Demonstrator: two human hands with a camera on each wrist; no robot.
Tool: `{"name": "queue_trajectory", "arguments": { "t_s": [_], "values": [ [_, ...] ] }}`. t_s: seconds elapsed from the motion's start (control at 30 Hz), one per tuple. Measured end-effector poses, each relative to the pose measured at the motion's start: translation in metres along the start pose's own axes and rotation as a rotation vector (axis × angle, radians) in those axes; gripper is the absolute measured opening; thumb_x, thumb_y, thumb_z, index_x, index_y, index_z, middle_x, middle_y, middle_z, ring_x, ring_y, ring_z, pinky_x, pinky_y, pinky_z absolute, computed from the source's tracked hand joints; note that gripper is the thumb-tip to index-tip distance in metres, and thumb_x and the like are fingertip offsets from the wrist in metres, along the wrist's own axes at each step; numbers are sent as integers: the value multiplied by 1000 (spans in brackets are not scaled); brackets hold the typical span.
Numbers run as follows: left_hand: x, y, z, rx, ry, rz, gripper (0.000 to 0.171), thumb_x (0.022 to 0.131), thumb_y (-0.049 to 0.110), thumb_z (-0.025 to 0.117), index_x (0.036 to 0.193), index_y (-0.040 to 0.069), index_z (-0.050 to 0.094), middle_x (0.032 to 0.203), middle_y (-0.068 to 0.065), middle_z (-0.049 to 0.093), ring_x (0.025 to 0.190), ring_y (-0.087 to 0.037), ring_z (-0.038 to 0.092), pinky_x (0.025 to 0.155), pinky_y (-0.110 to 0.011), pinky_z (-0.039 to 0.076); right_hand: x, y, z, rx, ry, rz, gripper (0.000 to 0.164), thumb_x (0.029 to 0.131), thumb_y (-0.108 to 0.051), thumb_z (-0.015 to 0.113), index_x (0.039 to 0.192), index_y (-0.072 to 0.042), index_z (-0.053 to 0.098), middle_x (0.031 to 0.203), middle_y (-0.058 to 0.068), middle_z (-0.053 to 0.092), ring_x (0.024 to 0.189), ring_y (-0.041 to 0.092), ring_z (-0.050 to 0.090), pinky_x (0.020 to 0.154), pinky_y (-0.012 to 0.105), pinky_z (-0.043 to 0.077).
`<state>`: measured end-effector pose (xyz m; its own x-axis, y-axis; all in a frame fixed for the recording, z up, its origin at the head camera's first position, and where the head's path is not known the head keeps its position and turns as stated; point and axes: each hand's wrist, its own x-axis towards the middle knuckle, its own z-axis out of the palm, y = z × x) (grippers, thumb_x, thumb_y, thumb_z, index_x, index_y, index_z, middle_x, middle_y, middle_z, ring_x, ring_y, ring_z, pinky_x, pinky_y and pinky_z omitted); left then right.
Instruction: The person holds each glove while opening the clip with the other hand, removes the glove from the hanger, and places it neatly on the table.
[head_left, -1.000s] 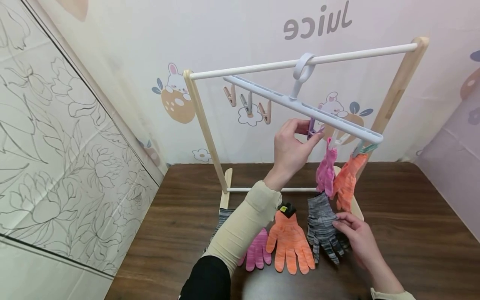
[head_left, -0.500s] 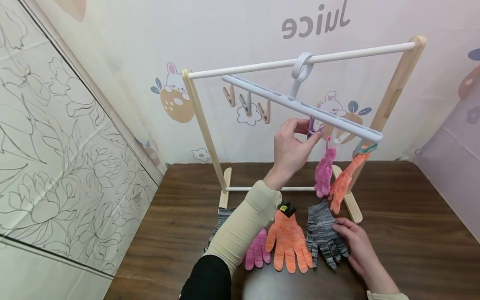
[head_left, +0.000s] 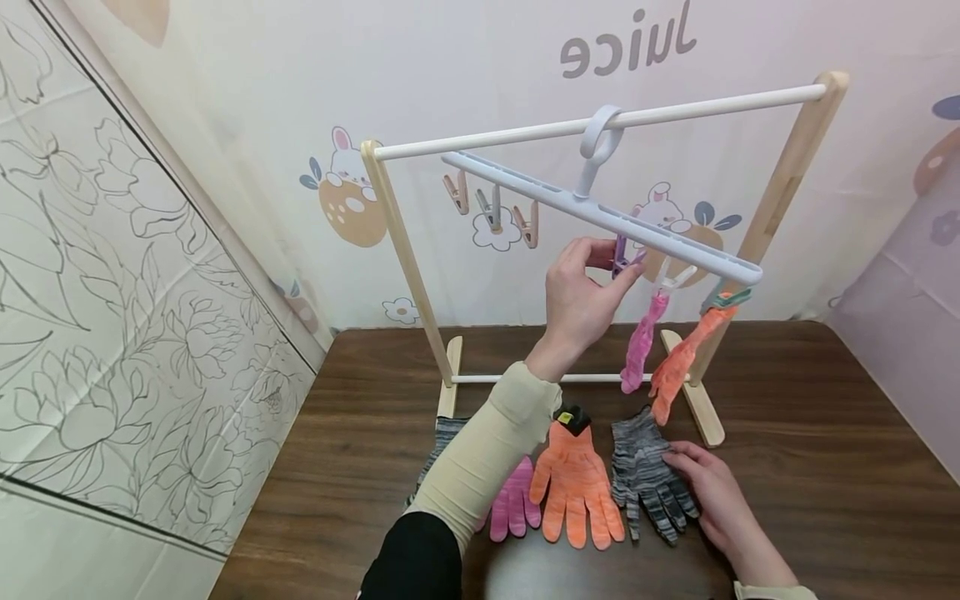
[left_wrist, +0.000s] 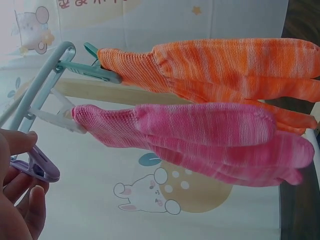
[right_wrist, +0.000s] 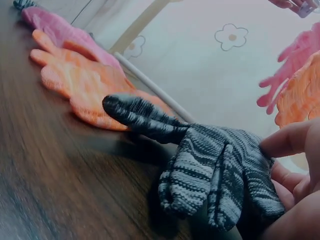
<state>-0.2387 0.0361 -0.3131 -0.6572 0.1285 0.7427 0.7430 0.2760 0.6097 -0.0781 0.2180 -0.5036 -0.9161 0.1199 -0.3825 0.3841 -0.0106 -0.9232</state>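
My left hand (head_left: 581,292) pinches a purple clothespin (left_wrist: 40,165) that hangs from the light-blue hanger bar (head_left: 637,227). To its right, a pink glove (left_wrist: 200,135) dangles from a white clothespin (left_wrist: 55,120), and an orange glove (left_wrist: 215,65) from a green clothespin (left_wrist: 90,70). Down at the table, my right hand (head_left: 712,492) pinches the side of a grey-black striped glove (right_wrist: 210,165) between thumb and fingers. That glove's fingers point toward the front of the table. An orange glove (head_left: 576,475) lies flat beside it.
A wooden stand with a white rod (head_left: 487,136) carries the hanger by its hook (head_left: 600,142). Three free clothespins (head_left: 491,208) hang at the left. A pink glove (head_left: 517,500) and another grey glove (head_left: 448,437) lie on the table (head_left: 337,467), partly hidden by my left arm.
The grey glove and my right hand have lowered slightly to the table. The hanging pink and orange gloves have swung and turned edge-on. My left hand stays at the purple clothespin.
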Motion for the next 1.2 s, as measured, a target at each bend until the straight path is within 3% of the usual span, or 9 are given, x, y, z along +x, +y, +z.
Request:
{"name": "queue_trajectory", "arguments": {
  "t_s": [0.17, 0.3, 0.5, 0.7, 1.2],
  "values": [
    [-1, 0, 0, -6, -5, 2, 30, 84, 22, 82, 105, 8, 65, 96, 0, 66, 86, -3, 62, 65, -12, 47, 4, -1, -1, -285, 34, -7, 43, 102, -26, 55, 130, 7, 52, 119, 10, 61, 102, 9, 52, 84, 27, 43],
    [-1, -1, 0, -11, -6, 3, 30, 84, 22, 82, 105, 8, 65, 96, 0, 66, 86, -3, 62, 65, -13, 47, 4, -1, -1, -388, 62, -40, 48, 103, -28, 54, 131, 11, 50, 129, 23, 59, 112, 21, 53, 85, 31, 43],
    [-2, -2, 0, -12, -2, 1, 30, 84, 22, 82, 104, 7, 65, 96, 0, 66, 86, -3, 62, 65, -13, 47, 2, -1, -1, -542, 160, -116, 44, 100, -27, 59, 123, 11, 59, 112, 21, 69, 96, 19, 63, 74, 29, 48],
    [-2, -2, -1, -18, -3, 2, 29, 85, 22, 82, 104, 8, 65, 96, 0, 66, 86, -3, 62, 64, -13, 48, -1, -1, -2, -685, 248, -203, 37, 96, -26, 63, 115, 6, 66, 98, 14, 72, 87, 24, 66, 73, 37, 46],
    [-1, -4, -3, -13, -10, -7, 30, 85, 24, 81, 105, 8, 65, 96, 0, 66, 87, -2, 62, 63, -13, 48, -5, 0, -9, -762, 268, -305, 30, 93, -23, 67, 107, 2, 70, 92, 10, 73, 78, 15, 66, 69, 35, 46]
  ]
}}
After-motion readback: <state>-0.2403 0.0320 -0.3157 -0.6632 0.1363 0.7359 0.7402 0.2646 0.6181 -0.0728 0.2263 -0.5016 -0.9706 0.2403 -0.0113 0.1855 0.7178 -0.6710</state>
